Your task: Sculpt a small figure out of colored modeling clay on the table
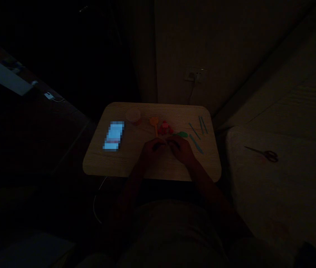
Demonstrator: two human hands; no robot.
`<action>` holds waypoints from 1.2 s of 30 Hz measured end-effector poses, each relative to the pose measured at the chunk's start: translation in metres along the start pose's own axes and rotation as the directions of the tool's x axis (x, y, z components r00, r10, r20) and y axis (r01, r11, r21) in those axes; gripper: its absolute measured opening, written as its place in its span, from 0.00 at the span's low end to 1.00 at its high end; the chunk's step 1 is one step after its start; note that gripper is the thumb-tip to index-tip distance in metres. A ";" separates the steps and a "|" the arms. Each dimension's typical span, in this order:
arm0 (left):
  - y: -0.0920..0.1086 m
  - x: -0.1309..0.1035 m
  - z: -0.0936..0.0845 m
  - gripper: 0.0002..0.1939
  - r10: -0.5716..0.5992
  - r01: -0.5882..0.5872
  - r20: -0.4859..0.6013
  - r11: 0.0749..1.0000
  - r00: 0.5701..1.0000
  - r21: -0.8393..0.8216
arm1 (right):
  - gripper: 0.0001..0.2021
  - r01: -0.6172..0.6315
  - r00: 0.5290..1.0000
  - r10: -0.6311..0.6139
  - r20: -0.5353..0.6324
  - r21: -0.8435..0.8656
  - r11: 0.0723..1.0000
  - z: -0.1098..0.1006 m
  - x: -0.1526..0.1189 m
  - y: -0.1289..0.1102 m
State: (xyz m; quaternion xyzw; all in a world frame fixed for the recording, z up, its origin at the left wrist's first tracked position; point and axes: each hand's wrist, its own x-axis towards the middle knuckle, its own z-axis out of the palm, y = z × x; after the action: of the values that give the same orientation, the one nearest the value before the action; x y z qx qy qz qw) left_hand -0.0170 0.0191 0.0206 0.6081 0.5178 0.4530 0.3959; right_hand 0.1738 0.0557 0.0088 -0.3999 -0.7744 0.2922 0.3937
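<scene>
In dim light, my left hand (150, 149) and my right hand (180, 149) meet over the front middle of a small wooden table (130, 163). The fingers of both are bent and pinched together at the tips; whatever lies between them is too small and dark to make out. Just beyond my fingers sits a lumpy red figure (165, 127). Left of it lies an orange piece with a round head and a thin stem (154, 121). A green leaf-like piece (182, 134) is close behind my right hand.
On the table's left glows a blurred phone (113, 136), with a round clear tub (133, 116) behind it. Several thin blue-green sticks (201, 125) and a flat blue-green knife-like tool (196, 144) lie at the right. Scissors (266, 154) rest on the pale surface beside the table.
</scene>
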 end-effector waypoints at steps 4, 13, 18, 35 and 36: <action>0.001 0.000 -0.001 0.10 -0.005 0.004 0.005 0.999 1.000 0.034 | 0.11 -0.041 0.999 0.041 0.004 -0.013 0.999 -0.001 0.001 -0.003; 0.000 0.000 -0.001 0.09 -0.011 0.010 0.016 0.999 1.000 0.037 | 0.09 -0.076 0.997 0.076 -0.001 -0.025 0.997 -0.002 0.001 -0.003; -0.001 0.000 -0.001 0.09 -0.001 0.001 0.009 0.999 1.000 0.047 | 0.07 -0.041 0.999 0.040 -0.011 -0.041 0.998 -0.003 0.001 -0.002; 0.002 0.000 -0.001 0.09 -0.014 0.014 0.018 0.999 1.000 0.040 | 0.11 -0.040 0.999 0.040 0.002 -0.043 0.998 0.000 0.001 0.000; 0.002 0.000 -0.001 0.09 -0.010 0.010 0.017 0.999 1.000 0.036 | 0.10 -0.040 0.999 0.040 0.000 -0.041 0.998 0.000 0.001 0.000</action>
State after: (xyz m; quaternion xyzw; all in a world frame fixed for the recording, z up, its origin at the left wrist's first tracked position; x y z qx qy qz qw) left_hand -0.0178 0.0189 0.0226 0.6164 0.5253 0.4364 0.3919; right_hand 0.1737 0.0564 0.0092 -0.4232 -0.7722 0.2841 0.3794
